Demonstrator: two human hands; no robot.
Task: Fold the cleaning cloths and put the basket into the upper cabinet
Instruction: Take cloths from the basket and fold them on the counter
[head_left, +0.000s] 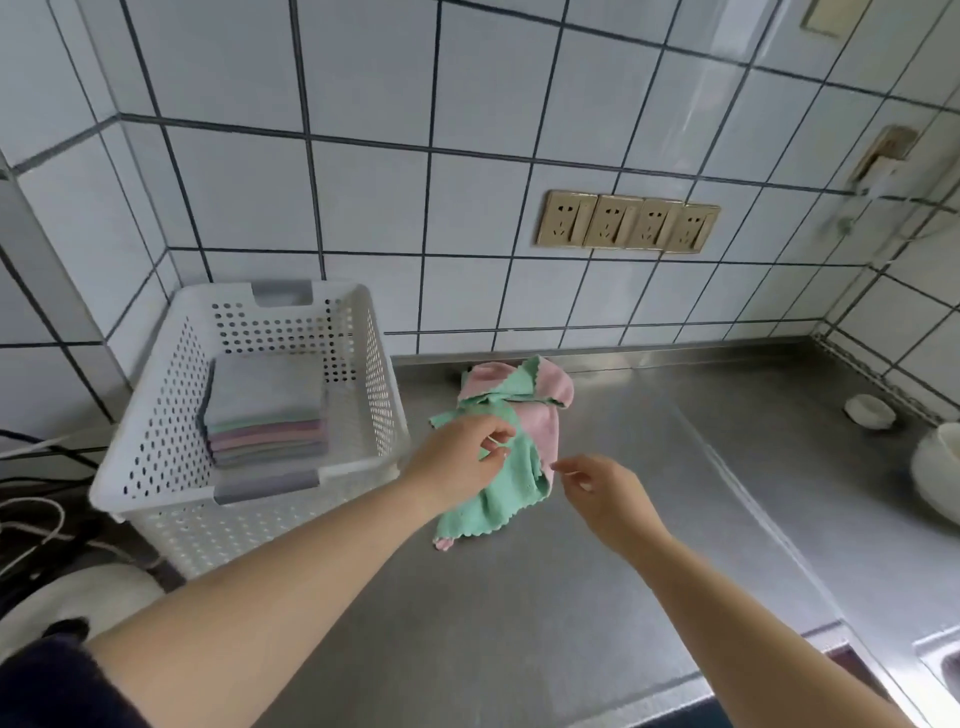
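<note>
No text, label, brand, number or sign can be read anywhere in the view; the four wall sockets (627, 222) show only their pin holes; the white basket (156, 441), the crumpled cloth (506, 467) and the steel desk (623, 545) carry no print that can be made out.

Desk (597, 571): bare steel in front of and right of the crumpled cloth (501, 457), open for the hands to pass. Left side blocked by white basket (156, 467), its near right corner just beside the cloth; stack of folded cloths (265, 410) fills its left part, floor free on the right. Tiled wall (467, 208) closes the back. Far right: small white dish (870, 411) and white bowl (935, 478) near the edge. Cables (31, 519) lie left of the basket.
</note>
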